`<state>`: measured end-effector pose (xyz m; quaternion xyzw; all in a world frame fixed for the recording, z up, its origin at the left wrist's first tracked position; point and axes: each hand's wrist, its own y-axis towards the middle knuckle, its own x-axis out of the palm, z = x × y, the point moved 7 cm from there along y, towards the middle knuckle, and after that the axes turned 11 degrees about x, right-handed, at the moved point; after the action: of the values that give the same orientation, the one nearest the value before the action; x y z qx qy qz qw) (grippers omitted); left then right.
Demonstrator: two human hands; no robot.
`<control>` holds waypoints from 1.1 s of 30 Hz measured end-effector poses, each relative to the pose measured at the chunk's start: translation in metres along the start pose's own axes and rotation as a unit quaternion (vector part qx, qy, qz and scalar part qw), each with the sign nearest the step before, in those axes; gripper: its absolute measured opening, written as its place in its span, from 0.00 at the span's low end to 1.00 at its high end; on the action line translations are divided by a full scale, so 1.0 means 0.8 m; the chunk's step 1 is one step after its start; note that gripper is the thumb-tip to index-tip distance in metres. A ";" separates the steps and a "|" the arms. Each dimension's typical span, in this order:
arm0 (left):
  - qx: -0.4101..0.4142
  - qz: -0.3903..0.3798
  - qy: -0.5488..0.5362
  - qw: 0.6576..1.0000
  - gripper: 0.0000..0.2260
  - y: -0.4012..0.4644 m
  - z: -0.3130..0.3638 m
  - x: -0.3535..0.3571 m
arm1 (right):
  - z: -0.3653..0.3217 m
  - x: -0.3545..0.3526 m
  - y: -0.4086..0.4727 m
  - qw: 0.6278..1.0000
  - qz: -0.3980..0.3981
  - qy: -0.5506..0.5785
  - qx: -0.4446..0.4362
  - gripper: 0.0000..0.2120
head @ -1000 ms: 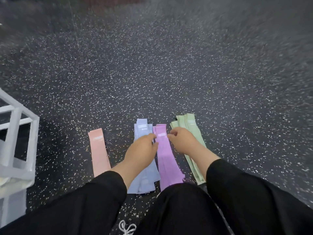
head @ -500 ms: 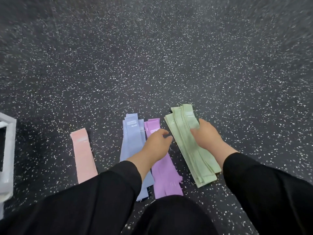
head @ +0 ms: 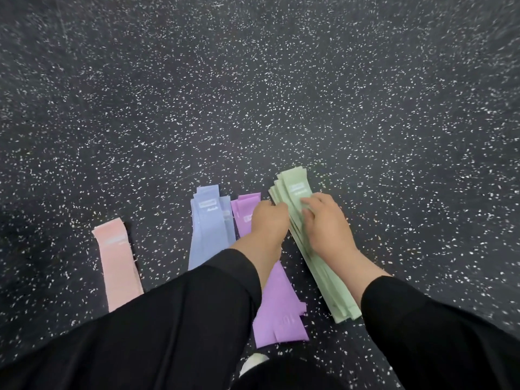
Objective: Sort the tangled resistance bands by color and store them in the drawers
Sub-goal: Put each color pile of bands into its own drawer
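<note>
Four colour groups of resistance bands lie side by side on the floor in front of me. A pink band (head: 118, 260) is at the left, then a blue stack (head: 209, 226), a purple stack (head: 277, 311), and a green stack (head: 294, 190) at the right. My left hand (head: 267, 220) reaches across the purple stack, and its curled fingers touch the green stack's left edge. My right hand (head: 327, 225) lies on top of the green stack with fingers bent onto it. Black sleeves cover both arms. No drawers are in view.
The floor (head: 253, 94) is dark rubber with white speckles and stretches away ahead and to both sides. My black-clad knees fill the bottom of the view, with a bit of white (head: 253, 363) between them.
Both hands moved right from the purple stack onto the green stack. The view swung right, and the white frame at the left edge dropped out of sight.
</note>
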<state>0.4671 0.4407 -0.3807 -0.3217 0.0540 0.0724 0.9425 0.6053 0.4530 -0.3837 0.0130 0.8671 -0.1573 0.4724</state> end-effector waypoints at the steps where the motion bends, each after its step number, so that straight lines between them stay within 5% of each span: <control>1: -0.018 0.009 -0.029 0.999 0.10 0.003 -0.004 0.004 | 0.001 -0.003 0.001 0.999 0.004 0.033 0.015 0.12; 4: -0.043 0.024 -0.081 0.995 0.20 0.007 -0.011 0.012 | 0.002 -0.005 0.008 0.997 -0.003 0.062 0.049 0.11; 10: -0.049 0.025 -0.082 0.995 0.12 0.013 -0.007 0.023 | 0.008 -0.003 0.005 0.992 -0.022 0.104 0.070 0.25; 16: 0.040 0.007 -0.014 0.999 0.06 0.005 0.010 0.038 | 0.021 -0.002 -0.007 0.966 -0.030 0.246 0.068 0.18; 21: 0.071 -0.017 -0.082 0.994 0.05 -0.018 0.026 0.037 | 0.031 -0.025 -0.015 0.944 -0.050 0.304 0.117 0.35; 27: 0.088 -0.079 -0.137 0.984 0.07 -0.066 0.071 0.019 | 0.005 -0.086 -0.059 0.923 -0.159 0.343 0.077 0.05; 33: 0.119 -0.065 -0.208 0.969 0.03 -0.138 0.157 -0.040 | -0.077 -0.158 -0.109 0.908 -0.178 0.378 0.010 0.10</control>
<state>0.4616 0.4284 -0.2110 -0.1879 -0.1566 0.0694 0.9671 0.6101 0.4040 -0.2257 -0.0782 0.9670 -0.2311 0.0732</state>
